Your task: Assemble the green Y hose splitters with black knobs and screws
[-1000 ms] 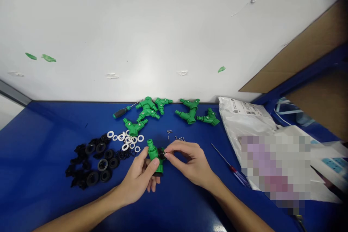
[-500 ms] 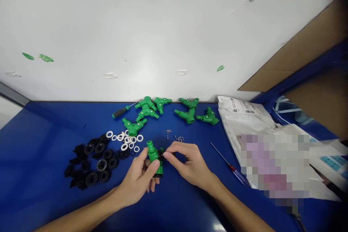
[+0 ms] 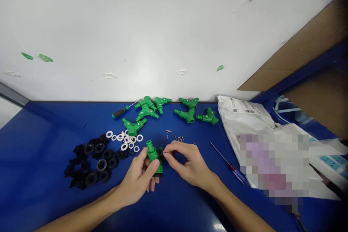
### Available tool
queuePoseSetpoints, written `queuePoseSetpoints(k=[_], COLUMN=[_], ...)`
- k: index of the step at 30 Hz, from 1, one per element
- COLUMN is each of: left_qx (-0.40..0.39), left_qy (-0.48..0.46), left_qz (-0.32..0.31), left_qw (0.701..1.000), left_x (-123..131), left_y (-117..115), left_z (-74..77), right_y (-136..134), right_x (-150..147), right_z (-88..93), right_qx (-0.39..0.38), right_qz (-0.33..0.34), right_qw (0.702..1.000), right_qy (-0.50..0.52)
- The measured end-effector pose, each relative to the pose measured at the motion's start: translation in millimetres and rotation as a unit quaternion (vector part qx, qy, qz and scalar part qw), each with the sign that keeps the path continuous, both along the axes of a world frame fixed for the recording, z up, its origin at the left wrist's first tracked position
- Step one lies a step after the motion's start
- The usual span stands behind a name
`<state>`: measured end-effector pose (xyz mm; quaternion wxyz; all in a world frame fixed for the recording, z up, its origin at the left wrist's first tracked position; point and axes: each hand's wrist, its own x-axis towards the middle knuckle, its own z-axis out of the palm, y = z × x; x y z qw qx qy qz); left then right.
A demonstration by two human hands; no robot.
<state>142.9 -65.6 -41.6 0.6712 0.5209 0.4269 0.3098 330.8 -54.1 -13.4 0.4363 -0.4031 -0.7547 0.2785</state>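
Green hose connector [image 3: 153, 155], long axis forward, left hand [image 3: 136, 178] gripping, right hand [image 3: 189, 163] pinching it

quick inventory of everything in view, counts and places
blue table: one, blue, under everything
green Y hose connectors: about seven, green, far table edge
black-handled screwdriver: one, black and green, far edge, left
red-handled screwdriver: one, red and clear, right of the hands
white washers: over a dozen, white, left of centre
black rings and fittings: many, black, far left
small screws: several, grey, just beyond the hands
plastic mailer: one, white, right side
left hand: one, holding a held green Y connector
right hand: one, fingers pinching that connector's black side part
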Motion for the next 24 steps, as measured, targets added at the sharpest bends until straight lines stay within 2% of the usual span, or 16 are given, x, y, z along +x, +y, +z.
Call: queuePoseSetpoints(k=[8, 16, 24], left_qx=[-0.003, -0.009, -0.014], left_qy=[0.01, 0.007, 0.0], left_qz=[0.004, 0.002, 0.003], left_qw=[1.0, 1.0, 1.0], left_x=[0.3, 0.8, 0.3], left_y=[0.3, 0.3, 0.3], left_z=[0.0, -1.3, 0.2], right_y=[-1.4, 0.0, 1.1], right_x=[-0.4, 2.8, 3.7], right_z=[-1.4, 5.5, 4.4], right_qx=[-0.006, 0.017, -0.035], right_qz=[-0.012, 0.021, 0.002], right_qw=[0.999, 1.0, 0.999], right_qy=[-0.039, 0.008, 0.006])
